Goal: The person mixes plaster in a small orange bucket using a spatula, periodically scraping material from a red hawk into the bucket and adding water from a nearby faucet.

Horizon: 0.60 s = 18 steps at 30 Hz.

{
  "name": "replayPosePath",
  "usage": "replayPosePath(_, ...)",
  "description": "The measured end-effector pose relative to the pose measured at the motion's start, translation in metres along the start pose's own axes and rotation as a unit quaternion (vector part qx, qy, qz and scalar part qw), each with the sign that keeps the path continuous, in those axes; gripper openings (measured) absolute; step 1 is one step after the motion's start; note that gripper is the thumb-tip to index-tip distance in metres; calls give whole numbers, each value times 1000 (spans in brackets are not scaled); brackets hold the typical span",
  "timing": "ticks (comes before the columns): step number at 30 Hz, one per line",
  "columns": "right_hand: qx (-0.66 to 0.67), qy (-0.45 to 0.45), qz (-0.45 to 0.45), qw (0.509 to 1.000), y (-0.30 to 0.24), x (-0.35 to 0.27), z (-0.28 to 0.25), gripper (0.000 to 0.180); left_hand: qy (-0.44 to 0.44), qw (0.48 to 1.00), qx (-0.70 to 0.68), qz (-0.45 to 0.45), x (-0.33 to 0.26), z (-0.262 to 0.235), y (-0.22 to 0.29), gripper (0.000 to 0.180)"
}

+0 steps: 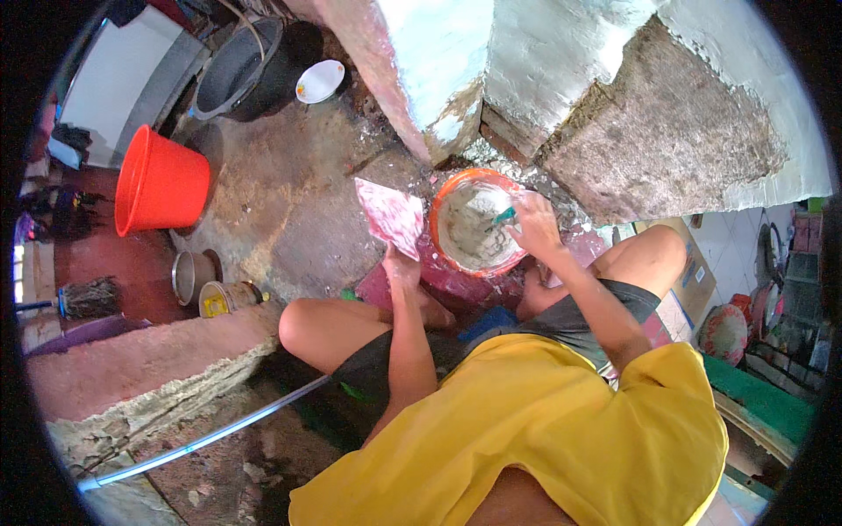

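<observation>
My left hand (402, 266) grips the lower end of a flat pink board (390, 216) smeared with white. It is raised just left of an orange-rimmed bucket (436, 230), which holds wet grey-white plaster (467, 223). Over the bucket's right side, my right hand (535, 225) has its fingers closed around a small green tool (503, 215). The tool's lower end reaches the plaster, so its full shape is hidden. The bucket stands between my bent legs, close to the foot of the wall.
Ahead is a wall corner, partly coated in pale plaster (561, 53), with a rough bare patch (667, 131). A red bucket (162, 181), a black tub (232, 74) and a white bowl (320, 81) stand left. A pale hose (206, 436) crosses the lower left ledge.
</observation>
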State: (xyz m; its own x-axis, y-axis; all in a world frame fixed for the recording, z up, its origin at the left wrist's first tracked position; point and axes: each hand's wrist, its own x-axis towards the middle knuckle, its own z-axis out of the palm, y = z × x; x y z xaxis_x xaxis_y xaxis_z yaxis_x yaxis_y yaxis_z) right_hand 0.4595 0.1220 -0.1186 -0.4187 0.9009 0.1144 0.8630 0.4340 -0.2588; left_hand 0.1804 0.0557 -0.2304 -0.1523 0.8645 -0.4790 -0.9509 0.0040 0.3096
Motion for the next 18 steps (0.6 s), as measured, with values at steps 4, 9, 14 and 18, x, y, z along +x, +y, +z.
replayPosePath(4, -146, -197, -131, 961, 2, 33, 34, 26, 143, 985, 32, 94, 6, -23, 9, 19)
replayPosePath(9, -232, -226, -188, 927, 12, 41, 85, 15, 158, 970, 42, 178, -5, 2, 7, 11)
replayPosePath(14, -231, -273, -236, 903, 5, 29, 72, 17, 117, 985, -2, 127, -10, 16, -8, 26)
replayPosePath(18, -248, -291, -242, 892, 2, 31, 39, 19, 278, 945, 128, 116, -4, 53, -26, 50)
